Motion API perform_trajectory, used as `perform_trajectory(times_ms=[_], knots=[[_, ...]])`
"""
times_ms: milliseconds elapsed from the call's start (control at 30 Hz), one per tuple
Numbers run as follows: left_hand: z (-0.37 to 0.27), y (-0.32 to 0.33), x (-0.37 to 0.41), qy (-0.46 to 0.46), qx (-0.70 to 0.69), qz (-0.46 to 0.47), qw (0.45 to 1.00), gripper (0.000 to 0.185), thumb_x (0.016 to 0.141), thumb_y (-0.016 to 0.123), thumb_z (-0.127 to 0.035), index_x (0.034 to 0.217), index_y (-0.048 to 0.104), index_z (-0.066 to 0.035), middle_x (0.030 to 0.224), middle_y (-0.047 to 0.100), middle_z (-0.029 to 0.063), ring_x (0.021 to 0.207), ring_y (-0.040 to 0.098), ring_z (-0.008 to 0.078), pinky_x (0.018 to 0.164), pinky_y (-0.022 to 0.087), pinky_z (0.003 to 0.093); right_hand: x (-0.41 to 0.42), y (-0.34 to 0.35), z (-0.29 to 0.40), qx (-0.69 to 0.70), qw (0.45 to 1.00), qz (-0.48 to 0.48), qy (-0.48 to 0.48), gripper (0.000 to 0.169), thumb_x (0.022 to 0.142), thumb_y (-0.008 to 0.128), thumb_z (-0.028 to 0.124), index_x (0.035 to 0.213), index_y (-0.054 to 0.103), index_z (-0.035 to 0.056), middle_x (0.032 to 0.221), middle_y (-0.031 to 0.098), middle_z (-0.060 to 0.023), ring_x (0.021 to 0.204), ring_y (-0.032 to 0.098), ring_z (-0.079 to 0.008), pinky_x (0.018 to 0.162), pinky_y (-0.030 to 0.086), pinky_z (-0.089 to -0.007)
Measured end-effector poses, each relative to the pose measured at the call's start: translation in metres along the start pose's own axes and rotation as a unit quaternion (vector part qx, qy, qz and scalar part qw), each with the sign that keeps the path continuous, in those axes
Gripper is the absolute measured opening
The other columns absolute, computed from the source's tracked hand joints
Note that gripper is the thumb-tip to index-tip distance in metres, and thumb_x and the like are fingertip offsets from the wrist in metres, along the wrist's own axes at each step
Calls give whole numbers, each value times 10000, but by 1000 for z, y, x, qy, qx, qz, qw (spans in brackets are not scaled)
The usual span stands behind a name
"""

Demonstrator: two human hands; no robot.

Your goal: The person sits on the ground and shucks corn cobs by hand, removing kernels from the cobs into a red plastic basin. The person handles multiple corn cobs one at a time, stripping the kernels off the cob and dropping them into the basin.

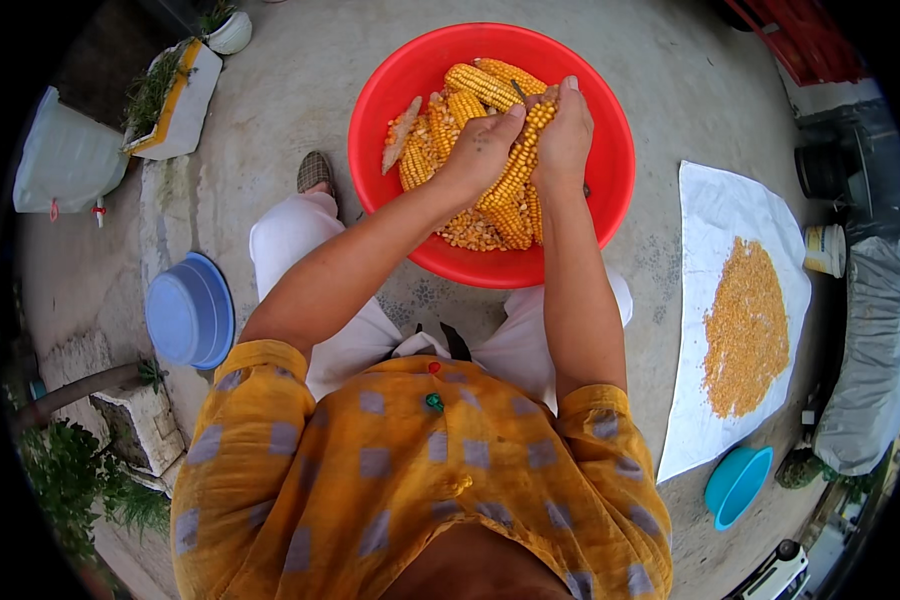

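Note:
A red plastic basin [379, 97] stands before me, between my knees. Whole ears of yellow corn [487, 85] and loose kernels [471, 231] lie in it, along with a pale, mostly stripped cob [401, 136] at its left side. Over the basin, my left hand [486, 150] and my right hand [565, 139] grip one partly shelled ear of corn [521, 156] from either side, both thumbs near its far end. A thin dark piece [518, 91] shows by my left thumb; what it is cannot be made out. My curled fingers are largely hidden.
On the right, corn kernels [747, 330] are spread over a white sheet [701, 225], with a turquoise basin [736, 487] near its lower corner. A blue basin [187, 311] rests on the concrete to the left. Farther left are a foam planter [187, 112] and a translucent water container [67, 161].

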State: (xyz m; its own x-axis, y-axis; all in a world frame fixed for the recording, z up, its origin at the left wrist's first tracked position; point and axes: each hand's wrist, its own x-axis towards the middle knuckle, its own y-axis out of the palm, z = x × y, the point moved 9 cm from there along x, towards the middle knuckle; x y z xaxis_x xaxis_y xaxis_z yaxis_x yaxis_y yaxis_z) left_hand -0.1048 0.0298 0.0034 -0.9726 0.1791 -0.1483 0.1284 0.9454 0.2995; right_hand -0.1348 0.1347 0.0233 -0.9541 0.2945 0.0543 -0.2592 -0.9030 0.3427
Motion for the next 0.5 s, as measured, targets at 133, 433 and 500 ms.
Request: perform_trajectory(times_ms=[133,433,500], knots=[[-1,1,6,17,-13,34,999,392,968,441,-283,1153,558,42,1120,579,59,1009,506,80,908,382,236,-1,7,2,-7,1000,28,-1,334,952,396,274,727,477,40,723,527,-73,698,495,-154,671,413,-298],[-6,-5,9,76,57,17,995,384,980,421,-267,1132,584,46,1028,619,37,942,528,69,853,410,215,-4,11,-5,21,999,41,16,336,954,402,279,756,515,31,731,535,-59,685,500,-141,661,421,-286],[-5,-7,10,75,72,8,995,381,982,417,-260,1131,584,48,1019,621,36,933,529,67,841,415,210,-4,11,-7,20,999,44,14,341,955,414,295,782,540,29,733,540,-50,673,502,-133,645,426,-278]])
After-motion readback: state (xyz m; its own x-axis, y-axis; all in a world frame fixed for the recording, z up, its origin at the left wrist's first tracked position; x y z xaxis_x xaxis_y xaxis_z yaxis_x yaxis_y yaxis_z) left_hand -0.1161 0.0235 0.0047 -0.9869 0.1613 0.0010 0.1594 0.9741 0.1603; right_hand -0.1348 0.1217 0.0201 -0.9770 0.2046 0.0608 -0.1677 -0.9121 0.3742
